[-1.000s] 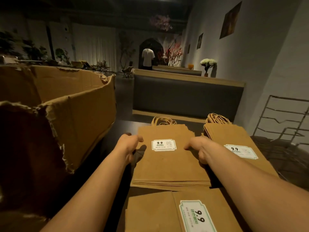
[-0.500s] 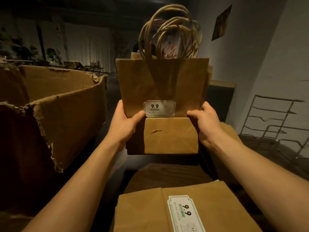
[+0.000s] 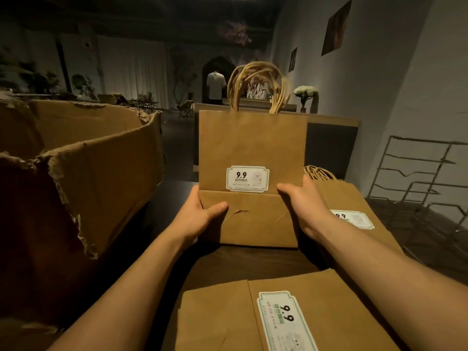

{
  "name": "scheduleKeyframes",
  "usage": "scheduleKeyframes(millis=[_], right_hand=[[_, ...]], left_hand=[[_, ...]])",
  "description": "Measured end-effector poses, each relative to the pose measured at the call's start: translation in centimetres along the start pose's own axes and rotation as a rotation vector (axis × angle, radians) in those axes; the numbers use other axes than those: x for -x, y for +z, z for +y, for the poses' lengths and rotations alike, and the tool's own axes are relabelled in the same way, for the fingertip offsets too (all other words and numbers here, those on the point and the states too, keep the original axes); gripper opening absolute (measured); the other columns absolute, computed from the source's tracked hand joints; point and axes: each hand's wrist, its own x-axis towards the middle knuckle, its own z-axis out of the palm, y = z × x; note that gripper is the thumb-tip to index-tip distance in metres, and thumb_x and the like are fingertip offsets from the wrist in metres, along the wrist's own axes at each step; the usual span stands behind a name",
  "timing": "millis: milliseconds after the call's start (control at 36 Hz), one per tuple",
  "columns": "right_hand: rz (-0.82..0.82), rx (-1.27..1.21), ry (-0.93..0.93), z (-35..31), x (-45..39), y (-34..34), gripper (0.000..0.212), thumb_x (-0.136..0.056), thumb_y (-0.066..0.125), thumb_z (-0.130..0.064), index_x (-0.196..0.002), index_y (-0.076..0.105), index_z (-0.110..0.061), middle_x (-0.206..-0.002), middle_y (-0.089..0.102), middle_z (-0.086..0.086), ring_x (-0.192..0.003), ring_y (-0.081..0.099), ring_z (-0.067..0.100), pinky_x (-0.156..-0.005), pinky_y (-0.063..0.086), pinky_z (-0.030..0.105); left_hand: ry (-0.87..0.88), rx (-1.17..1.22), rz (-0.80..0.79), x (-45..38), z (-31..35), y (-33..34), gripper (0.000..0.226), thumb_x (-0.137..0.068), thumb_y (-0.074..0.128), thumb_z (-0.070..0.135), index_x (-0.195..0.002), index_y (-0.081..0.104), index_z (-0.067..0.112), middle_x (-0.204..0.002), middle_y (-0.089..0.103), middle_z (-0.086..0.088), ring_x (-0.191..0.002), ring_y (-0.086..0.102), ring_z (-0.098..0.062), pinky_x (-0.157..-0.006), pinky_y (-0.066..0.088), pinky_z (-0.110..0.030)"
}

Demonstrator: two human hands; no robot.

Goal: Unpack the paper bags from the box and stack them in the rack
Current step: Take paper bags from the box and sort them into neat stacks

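Note:
I hold a bundle of flat brown paper bags [image 3: 253, 145] upright in front of me, twine handles pointing up and a white "9.9" label on the front. My left hand [image 3: 200, 214] grips its lower left edge, thumb on the folded bottom flap. My right hand [image 3: 301, 201] grips the lower right edge. The bundle's bottom edge is just above the dark table [image 3: 243, 262]. A torn cardboard box [image 3: 101, 173] stands open at the left. The wire rack [image 3: 415, 188] stands at the right.
Another stack of bags [image 3: 354, 209] lies flat right of the held bundle, and a third stack [image 3: 291, 315] lies close to me. A bench back [image 3: 329, 148] runs behind the table. A person [image 3: 216, 86] stands far off.
Both hands took the bundle from flat on the table and raised it upright. Since half a second ago it has come down and moved a little away from me.

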Motion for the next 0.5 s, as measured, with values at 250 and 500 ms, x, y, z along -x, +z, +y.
scheduleKeyframes(millis=[250,500], right_hand=[[-0.177,0.583,0.296,1.8,-0.9,2.2,0.06,-0.089,0.07,-0.017,-0.141,0.041,-0.007,-0.106,0.062,0.013,-0.094,0.064,0.027,-0.076,0.055,0.033],[-0.264,1.149,0.148,1.3,-1.4,2.8,0.061,-0.08,0.079,-0.037,-0.129,0.05,-0.014,-0.127,0.056,0.013,-0.111,0.059,0.031,-0.093,0.055,0.041]], left_hand=[[-0.33,-0.785,-0.087,0.2,1.6,-0.4,0.053,-0.083,0.074,0.054,-0.118,0.059,0.017,-0.109,0.061,0.0,-0.104,0.058,-0.018,-0.094,0.051,-0.034],[-0.227,-1.04,0.037,0.3,2.4,0.5,0.093,-0.08,0.07,0.066,-0.151,0.03,0.021,-0.157,0.025,-0.009,-0.143,0.031,-0.032,-0.111,0.038,-0.045]])
